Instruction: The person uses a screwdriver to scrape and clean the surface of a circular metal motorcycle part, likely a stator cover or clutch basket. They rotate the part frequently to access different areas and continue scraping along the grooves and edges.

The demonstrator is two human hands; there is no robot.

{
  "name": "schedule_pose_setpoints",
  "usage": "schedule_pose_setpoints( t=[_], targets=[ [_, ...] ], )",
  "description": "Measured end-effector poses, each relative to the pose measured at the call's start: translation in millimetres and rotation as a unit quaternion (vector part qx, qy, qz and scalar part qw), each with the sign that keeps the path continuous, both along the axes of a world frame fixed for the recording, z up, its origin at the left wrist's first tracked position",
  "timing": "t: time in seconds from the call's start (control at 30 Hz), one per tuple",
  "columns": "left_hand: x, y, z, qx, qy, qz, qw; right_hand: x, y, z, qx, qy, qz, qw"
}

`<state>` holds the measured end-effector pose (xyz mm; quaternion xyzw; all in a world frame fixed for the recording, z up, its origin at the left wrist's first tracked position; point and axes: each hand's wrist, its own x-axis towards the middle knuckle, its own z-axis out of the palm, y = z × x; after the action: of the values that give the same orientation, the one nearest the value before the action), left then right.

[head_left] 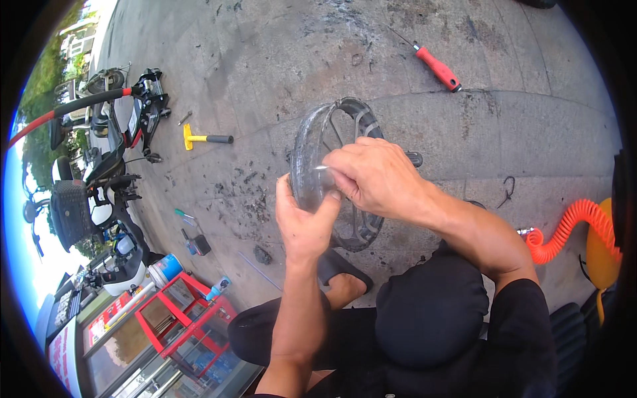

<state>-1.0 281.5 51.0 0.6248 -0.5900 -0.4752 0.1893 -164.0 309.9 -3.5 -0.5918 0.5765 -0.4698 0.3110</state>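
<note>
Gripping the wheel (307, 152) from its left side, the left hand (304, 229) has its fingers behind the rim and its thumb on the near side. The right hand (378, 169) is closed, with thumb and forefinger pinched on a small bright thing (321, 168) close to the rim; what this thing is, I cannot tell. The wheel is in the middle of the view, in front of the person, turned partly edge-on, so that its broad outer face and some dark spokes are both visible. Whether it touches the ground (265, 73) is hidden. Just below the wheel there is one foot in a dark sandal (358, 273).

On the ground, well apart from the hands, a red screwdriver (438, 68) lies beyond the wheel to the right. To the left lies a hammer (202, 138) with yellow head and black grip, and near it a small wrench (184, 118). Dark crumbs are scattered between the hammer and the wheel. At the right edge there is a coiled orange-red hose (572, 229). At the far left stand motorbikes (106, 166), and lower down a red rack (188, 341).
</note>
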Motion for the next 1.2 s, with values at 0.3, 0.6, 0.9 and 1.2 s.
schedule_pose_setpoints(
  t=[0.3, 0.6, 0.9, 1.2],
  targets=[
    [-0.5, 1.8, -0.5, -0.016, 0.03, -0.013, 0.999, -0.2, 0.5, -22.7, 0.038, -0.041, -0.028, 0.998],
    [1.1, 0.4, 0.1, 0.024, 0.041, 0.012, 0.999, 3.7, 4.3, -3.4, -0.012, 0.001, 0.026, 1.0],
    [2.1, 1.7, 1.7, 0.013, 0.009, 0.008, 1.0, -4.0, -12.1, -15.1, -0.001, 0.012, -0.021, 1.0],
    [10.6, 10.6, 1.4, 0.007, 0.061, -0.008, 0.998, -0.8, -0.9, 4.3, -0.006, 0.01, 0.046, 0.999]
  ],
)
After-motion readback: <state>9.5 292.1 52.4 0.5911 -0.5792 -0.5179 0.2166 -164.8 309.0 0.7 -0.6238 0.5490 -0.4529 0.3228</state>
